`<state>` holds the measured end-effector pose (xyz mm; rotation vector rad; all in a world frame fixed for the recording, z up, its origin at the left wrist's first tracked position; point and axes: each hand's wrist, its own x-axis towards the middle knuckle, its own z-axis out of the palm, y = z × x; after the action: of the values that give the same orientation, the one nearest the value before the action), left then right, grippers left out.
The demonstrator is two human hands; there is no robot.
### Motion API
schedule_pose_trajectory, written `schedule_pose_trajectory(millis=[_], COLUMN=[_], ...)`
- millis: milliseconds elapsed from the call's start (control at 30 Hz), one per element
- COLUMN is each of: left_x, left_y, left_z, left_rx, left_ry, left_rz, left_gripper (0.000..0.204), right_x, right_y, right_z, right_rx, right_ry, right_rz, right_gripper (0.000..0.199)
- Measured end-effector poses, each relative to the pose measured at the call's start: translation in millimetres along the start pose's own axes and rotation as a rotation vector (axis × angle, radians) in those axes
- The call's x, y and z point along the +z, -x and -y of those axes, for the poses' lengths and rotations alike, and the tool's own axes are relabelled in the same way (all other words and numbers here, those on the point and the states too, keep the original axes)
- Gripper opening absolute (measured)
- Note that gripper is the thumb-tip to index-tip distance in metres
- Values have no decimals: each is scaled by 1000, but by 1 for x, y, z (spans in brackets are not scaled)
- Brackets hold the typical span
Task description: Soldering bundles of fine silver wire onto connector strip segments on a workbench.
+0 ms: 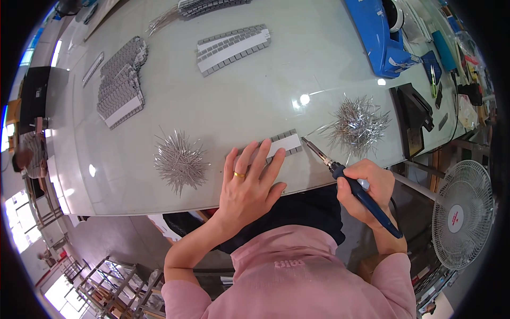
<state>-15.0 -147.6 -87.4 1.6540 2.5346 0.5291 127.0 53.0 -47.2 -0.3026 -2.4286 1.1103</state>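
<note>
Two hands share the soldering step: your left hand [248, 183] lies flat, fingers spread, pinning the grey-and-white strip [281, 143] at the table's near edge, while your right hand [366, 189] grips the blue-handled soldering iron [348, 178], tip touching the strip's right end. Next, judge a steady tip.

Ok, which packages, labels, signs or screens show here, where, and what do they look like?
Fan badge: centre of the white fan at right, round, red and white.
Dark monitor: far left beside the table, black, rectangular, seemingly off.
No packages or signs clearly visible.
</note>
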Motion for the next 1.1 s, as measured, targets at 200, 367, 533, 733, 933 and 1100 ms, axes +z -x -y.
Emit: schedule_pose_trajectory(millis=[200,367,533,733,933,1100], left_x=[-4,-11,-22,-38,-54,-40], left_y=[9,19,58,100,124,94], left_z=[1,13,42,63,72,67], left_rx=[-30,-55,-346,-381,-395,-417], left_ry=[-14,19,-146,-190,-216,-282], left_rz=[-25,-120,-257,-178,-281,-273], left_gripper=[59,59,61,58,55,56], right_x=[4,0,-6,10,26,37], right_y=[-9,34,39,27,27,24], right_z=[7,-18,-20,-7,5,12], right_rx=[-32,256,134,113,174,115], right_ry=[1,-258,-347,-318,-377,-388], right_rz=[59,-209,-363,-185,-111,13], right_gripper=[23,21,23,24,26,25])
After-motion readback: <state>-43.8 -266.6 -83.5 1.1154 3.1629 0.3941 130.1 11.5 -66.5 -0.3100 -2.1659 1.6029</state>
